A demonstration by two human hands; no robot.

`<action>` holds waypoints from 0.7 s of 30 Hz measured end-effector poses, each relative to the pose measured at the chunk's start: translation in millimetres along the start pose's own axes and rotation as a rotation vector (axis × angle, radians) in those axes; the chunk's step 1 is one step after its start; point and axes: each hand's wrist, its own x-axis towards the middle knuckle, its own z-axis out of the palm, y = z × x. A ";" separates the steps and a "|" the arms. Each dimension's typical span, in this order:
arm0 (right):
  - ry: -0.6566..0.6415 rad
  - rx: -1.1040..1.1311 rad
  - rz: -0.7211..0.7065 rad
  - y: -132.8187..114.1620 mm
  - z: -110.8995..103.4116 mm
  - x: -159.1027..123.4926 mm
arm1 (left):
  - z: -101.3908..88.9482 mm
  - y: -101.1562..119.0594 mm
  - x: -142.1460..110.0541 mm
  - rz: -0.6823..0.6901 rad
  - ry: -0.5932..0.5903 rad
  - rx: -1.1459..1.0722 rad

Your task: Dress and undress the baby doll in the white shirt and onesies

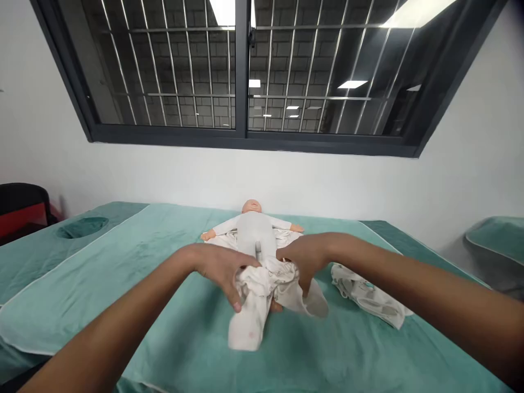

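A baby doll (pixel 257 229) lies on its back with its head toward the wall and its arms spread, its torso and sleeves in white. White baby pants (pixel 249 322) are bunched around its lower legs, and a foot shows beneath the right pant leg. My left hand (pixel 223 273) is closed on the left side of the bunched cloth, thumb outermost. On the other side, my right hand (pixel 308 259) grips the pants, its fingers partly hidden. Another folded white garment (pixel 370 295) with a small print lies to the right, partly behind my right forearm.
The doll rests on a bed with a green cover (pixel 172 305). A round face hole (pixel 83 227) is at the left. Behind stand a white wall (pixel 196 174) and a barred window (pixel 241 136). A black-and-red chair (pixel 22 210) is at far left.
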 end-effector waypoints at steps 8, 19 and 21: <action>0.146 0.424 -0.328 -37.1 -26.1 38.1 | -16.8 -18.9 11.1 0.002 0.782 0.195; 0.631 0.498 0.046 22.2 24.7 213.5 | 52.1 -162.3 28.2 -0.302 0.728 -0.044; 0.764 0.372 0.128 58.2 26.7 222.6 | 58.7 -167.6 30.2 -0.243 0.747 0.110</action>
